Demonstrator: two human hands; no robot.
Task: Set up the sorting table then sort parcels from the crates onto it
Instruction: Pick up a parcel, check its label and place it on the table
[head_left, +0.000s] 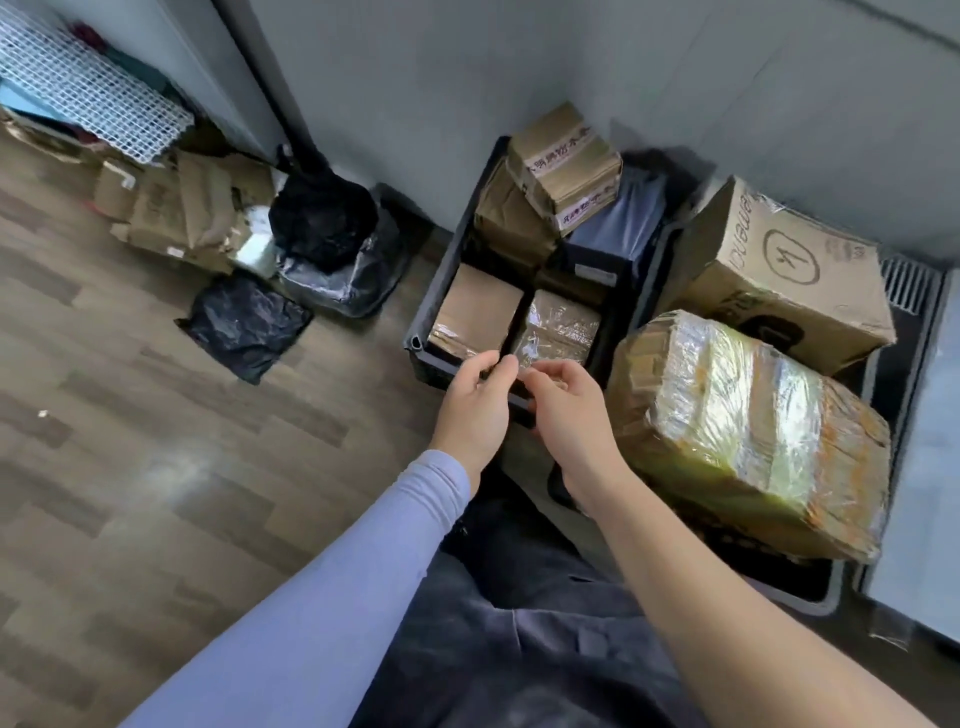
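Landmark: a dark crate (447, 270) stood on the wood floor against the grey wall; every place below is told from it.
Left hand: the left hand (475, 402), in a lilac sleeve (332, 566), hung over the crate's near rim; its fingers were loosely curled with the tips at the rim, and whether they pressed the rim or only hovered I could not tell; nothing was held in it.
Right hand: the right hand (566, 410), bare-armed, was just beside the left one at the same near rim; fingers bent and relaxed, closed on nothing.
Parcels in the crate: a plain brown parcel (475, 312) lay at the near left; a tape-wrapped brown parcel (558, 327) lay just beside it, right under the fingertips; a box with printed tape (563, 166) sat on top of the pile at the far end (its lettering was too blurred to read); a grey-blue mailer (623, 223) lay under and beside that box.
Second crate: another dark crate (800, 592) stood touching the first on its right; it held a large carton with a circle mark (779, 270) at the far end and a bulky parcel in shiny wrap (748, 431) nearer the person.
Left of the crate: black plastic bags (322, 218) and flattened cardboard (182, 208) lay on the floor by the wall; a white grid panel (88, 88) leaned further off.
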